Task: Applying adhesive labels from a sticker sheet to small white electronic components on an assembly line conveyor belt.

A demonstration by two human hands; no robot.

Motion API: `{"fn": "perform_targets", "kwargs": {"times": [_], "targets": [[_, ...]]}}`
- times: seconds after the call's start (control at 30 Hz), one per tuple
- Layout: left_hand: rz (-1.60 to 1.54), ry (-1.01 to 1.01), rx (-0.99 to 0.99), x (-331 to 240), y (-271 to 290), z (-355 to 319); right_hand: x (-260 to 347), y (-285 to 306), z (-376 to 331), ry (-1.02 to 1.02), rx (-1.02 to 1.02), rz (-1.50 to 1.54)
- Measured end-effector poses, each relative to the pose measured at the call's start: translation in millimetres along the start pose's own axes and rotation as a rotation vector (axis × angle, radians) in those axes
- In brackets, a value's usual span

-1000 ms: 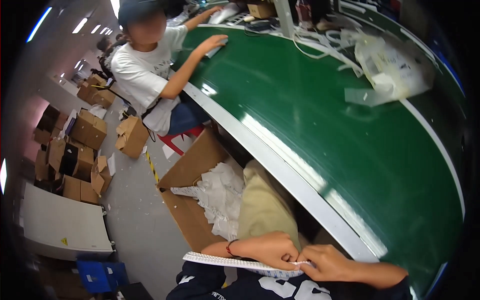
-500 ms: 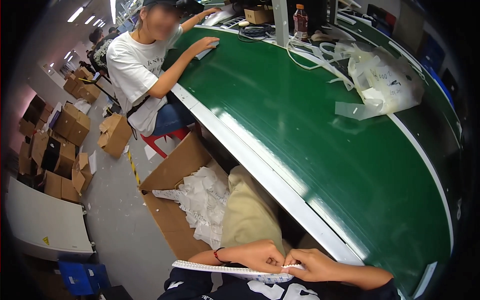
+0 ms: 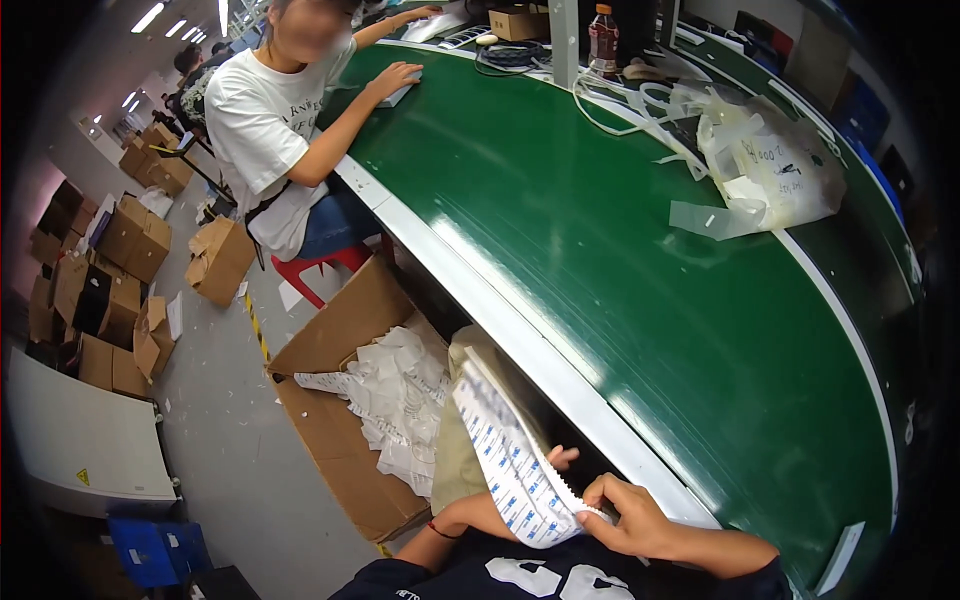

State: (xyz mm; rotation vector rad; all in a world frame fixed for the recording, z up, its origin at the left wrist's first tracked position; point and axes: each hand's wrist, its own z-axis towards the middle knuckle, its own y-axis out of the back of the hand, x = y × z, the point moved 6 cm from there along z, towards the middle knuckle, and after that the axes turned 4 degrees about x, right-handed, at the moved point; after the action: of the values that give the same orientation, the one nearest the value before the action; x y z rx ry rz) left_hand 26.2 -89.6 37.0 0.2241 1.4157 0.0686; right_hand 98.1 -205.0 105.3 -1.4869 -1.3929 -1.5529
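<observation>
A white flexible sheet (image 3: 515, 470) with repeated blue print and a row of small white bumps along one edge stands raised in front of my body. My right hand (image 3: 627, 517) pinches its lower right corner between thumb and fingers. Behind the sheet passes my left forearm, with a dark red band at the wrist. Only the fingers of my left hand (image 3: 563, 457) show past the bumpy edge, stretched out and apart. The sheet hides the palm, so whether it touches the sheet I cannot tell.
A green-topped workbench (image 3: 600, 260) with a white edge runs along my right. A cardboard box (image 3: 330, 455) of crumpled white backing paper (image 3: 395, 385) stands by my knee. A plastic bag (image 3: 770, 165) lies on the bench. A seated person (image 3: 265, 130) works at the far left.
The sheet has swung up from lying flat across my lap to standing raised, its printed face showing. My left hand has left the pinch near my right hand and moved behind the sheet.
</observation>
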Motion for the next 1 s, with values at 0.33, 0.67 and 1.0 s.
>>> {"fn": "perform_targets", "kwargs": {"times": [0.33,0.67,1.0], "targets": [[-1.354,-0.174,0.103,-42.0,-13.6,-2.7,0.0,3.7,-2.3,0.046,-0.022,-0.052],[-0.884,-0.029,-0.280,-27.8,-21.8,10.0,9.3,13.2,-1.6,0.210,-0.101,-0.350],[-0.596,0.127,-0.229,-27.2,-22.5,14.4,9.3,13.0,-7.7,0.405,-0.134,-0.575]]}}
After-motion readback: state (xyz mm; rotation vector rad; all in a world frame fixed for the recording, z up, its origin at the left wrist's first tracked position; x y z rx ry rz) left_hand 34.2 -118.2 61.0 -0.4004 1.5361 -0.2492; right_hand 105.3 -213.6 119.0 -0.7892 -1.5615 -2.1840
